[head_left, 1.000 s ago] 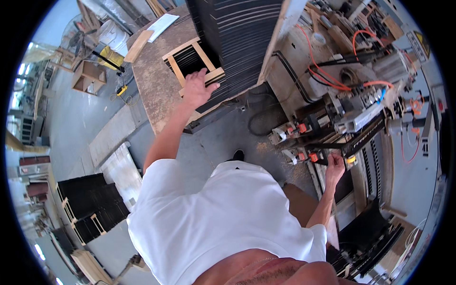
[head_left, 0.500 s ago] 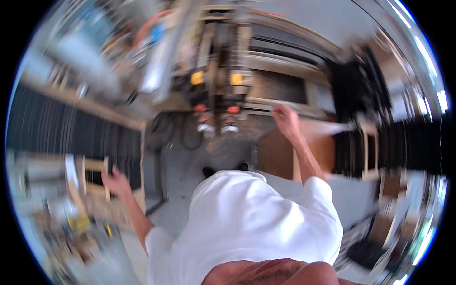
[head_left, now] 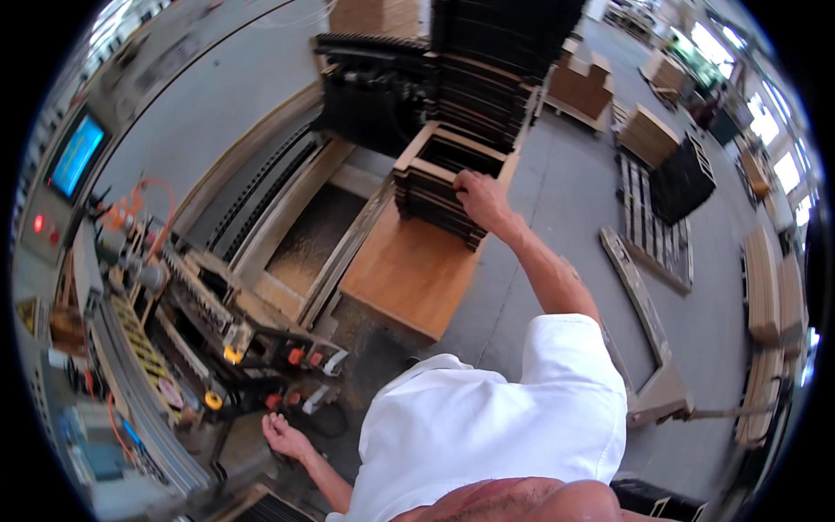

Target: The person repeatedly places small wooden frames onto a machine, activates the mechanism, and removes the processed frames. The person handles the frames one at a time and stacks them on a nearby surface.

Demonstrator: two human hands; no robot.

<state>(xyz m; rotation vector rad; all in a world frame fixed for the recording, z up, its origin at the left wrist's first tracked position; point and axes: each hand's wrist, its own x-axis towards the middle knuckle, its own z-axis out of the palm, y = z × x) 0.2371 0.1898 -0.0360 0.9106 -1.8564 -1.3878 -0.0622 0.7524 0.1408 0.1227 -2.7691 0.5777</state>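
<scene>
At the right end of the machine, a stack of wooden frames with pale tops and dark sides stands on an orange-brown wooden platform. My right hand reaches over the near right corner of the top frame, fingers curled down at its edge. Their tips are partly hidden, but they appear to grip it. Low on the left, my left hand hangs beside the machine's red-and-white clamps. Its fingers are loosely bent and apart, with nothing held.
Taller dark stacks rise behind the frames. The long machine with rails fills the left, with a lit screen beyond. A pallet jack lies across the floor at right, near a slatted pallet. Boxes and stacked boards line the far right.
My view has swung right, putting the machine on the left. My right hand has come to the frame stack; my left has left the frames at the left and now hangs by the clamps.
</scene>
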